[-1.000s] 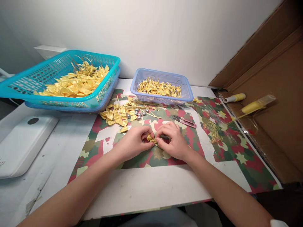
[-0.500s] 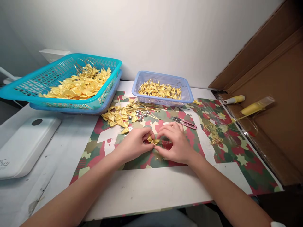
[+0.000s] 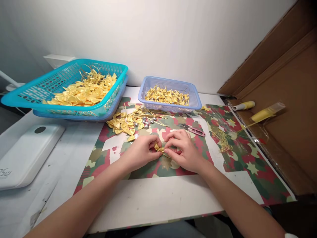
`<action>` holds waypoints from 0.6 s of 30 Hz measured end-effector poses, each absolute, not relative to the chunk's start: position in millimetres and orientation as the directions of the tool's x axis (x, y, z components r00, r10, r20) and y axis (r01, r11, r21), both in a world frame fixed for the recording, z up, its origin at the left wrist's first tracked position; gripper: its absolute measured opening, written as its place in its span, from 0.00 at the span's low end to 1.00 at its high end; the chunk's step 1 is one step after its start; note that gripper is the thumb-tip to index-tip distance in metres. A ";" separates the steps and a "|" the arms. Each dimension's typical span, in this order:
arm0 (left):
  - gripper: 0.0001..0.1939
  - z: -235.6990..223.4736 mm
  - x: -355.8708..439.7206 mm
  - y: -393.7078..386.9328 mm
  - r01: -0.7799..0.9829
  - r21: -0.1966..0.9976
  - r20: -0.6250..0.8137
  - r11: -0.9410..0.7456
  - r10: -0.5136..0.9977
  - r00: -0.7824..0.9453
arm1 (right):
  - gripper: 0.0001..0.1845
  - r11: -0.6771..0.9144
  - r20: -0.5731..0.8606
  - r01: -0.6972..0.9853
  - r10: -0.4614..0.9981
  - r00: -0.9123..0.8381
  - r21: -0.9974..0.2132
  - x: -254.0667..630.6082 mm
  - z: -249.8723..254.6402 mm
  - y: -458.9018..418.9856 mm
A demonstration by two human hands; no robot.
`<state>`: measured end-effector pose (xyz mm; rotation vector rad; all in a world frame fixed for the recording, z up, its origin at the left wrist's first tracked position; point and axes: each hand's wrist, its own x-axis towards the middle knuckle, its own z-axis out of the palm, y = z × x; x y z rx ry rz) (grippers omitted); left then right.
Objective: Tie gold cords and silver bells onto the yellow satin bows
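A small yellow ribbon bow (image 3: 159, 148) is pinched between the thumb and fingers of my left hand (image 3: 145, 148). My right hand (image 3: 182, 149) closes on the bow's right side, thumb and fingertips together; a thin gold strand shows just below them. Beyond my hands lie loose yellow bows (image 3: 123, 123), gold wire ties (image 3: 151, 113) and several silver bells (image 3: 146, 123). Pink-handled thread snips (image 3: 194, 130) rest past my right hand.
A turquoise basket (image 3: 121, 74) full of yellow bows stands back left, stacked on a blue one. Behind the mat (image 3: 148, 172), a small blue basket (image 3: 195, 99) holds more bows. A white power bank (image 3: 22, 158) lies left. Yellow thread spools (image 3: 267, 111) sit by the cardboard (image 3: 284, 138).
My right fingers have drawn closer together at the bow's right side, and the thumb has risen slightly. My left hand keeps its pinch on the bow.
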<state>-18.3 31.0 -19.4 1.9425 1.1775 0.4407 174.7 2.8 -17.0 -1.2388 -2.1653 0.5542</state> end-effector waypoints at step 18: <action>0.14 -15.8 -10.3 31.6 0.205 0.976 -0.147 0.072 0.916 0.374 | 0.10 0.475 0.505 0.763 0.832 -0.228 -0.438 163.3 -35.6 3.5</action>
